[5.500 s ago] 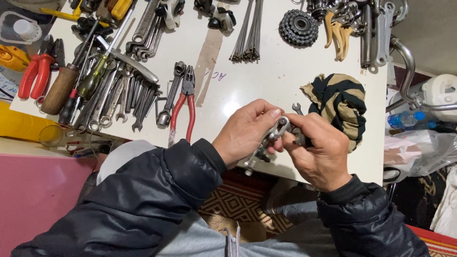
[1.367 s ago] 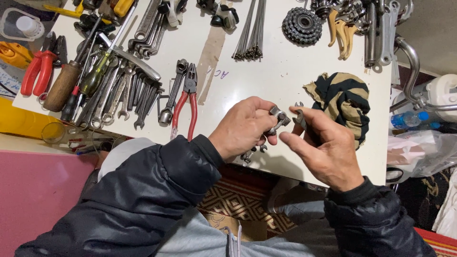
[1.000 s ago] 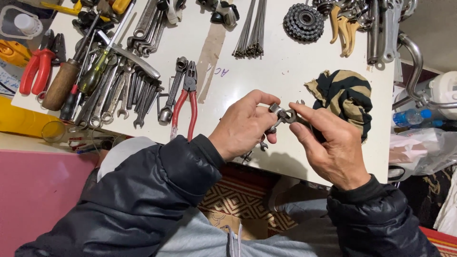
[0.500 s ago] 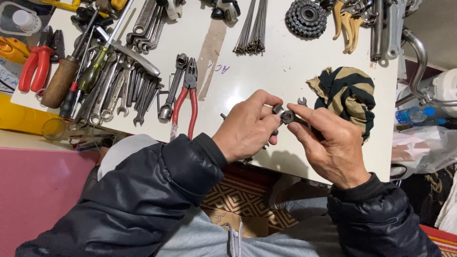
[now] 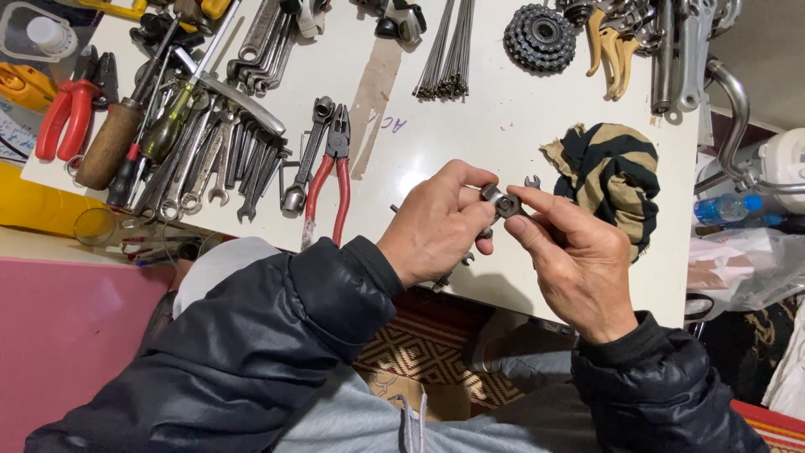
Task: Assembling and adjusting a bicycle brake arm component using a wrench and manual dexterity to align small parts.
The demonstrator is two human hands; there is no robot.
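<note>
The fingers [image 5: 537, 214] of the right hand [image 5: 574, 264] pinch a small hex nut [image 5: 505, 203] at their tips, while the left hand [image 5: 436, 226] closes on the metal part behind it, both held just above the white tabletop [image 5: 470, 126]. To do this well, the nut should probably sit square to the part and be turned lightly by the fingertips, with the left hand keeping the part from twisting. Red-handled pliers [image 5: 329, 180] lie to the left, a striped rag [image 5: 610, 180] to the right, and wrenches [image 5: 214, 159] and a sprocket cluster [image 5: 539, 37] further out.
</note>
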